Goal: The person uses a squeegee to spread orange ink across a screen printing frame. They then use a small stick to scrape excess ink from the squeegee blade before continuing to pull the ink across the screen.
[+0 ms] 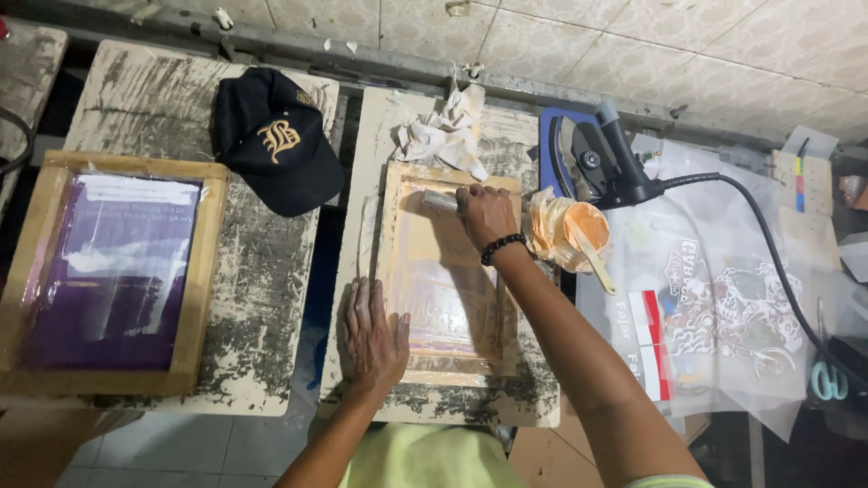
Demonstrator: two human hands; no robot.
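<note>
A wooden screen-printing frame (395, 217) with a pale orange-smeared mesh lies on a worn, paint-stained board (533, 398) in front of me. My left hand (371, 339) presses flat, fingers spread, on the frame's lower left corner. My right hand (485, 212), with a black bead bracelet at the wrist, grips a squeegee (440, 201) at the far end of the mesh. Beside that hand stands a cup of orange ink (571, 233) wrapped in plastic, a stick leaning out of it.
A second wooden frame with purple mesh (113, 271) lies on the left board, next to a black cap (276, 140). Crumpled rags (448, 126) sit behind the frame. At right: a black heat gun (601, 163) with cable, printed transparent films (723, 307), teal scissors (827, 380).
</note>
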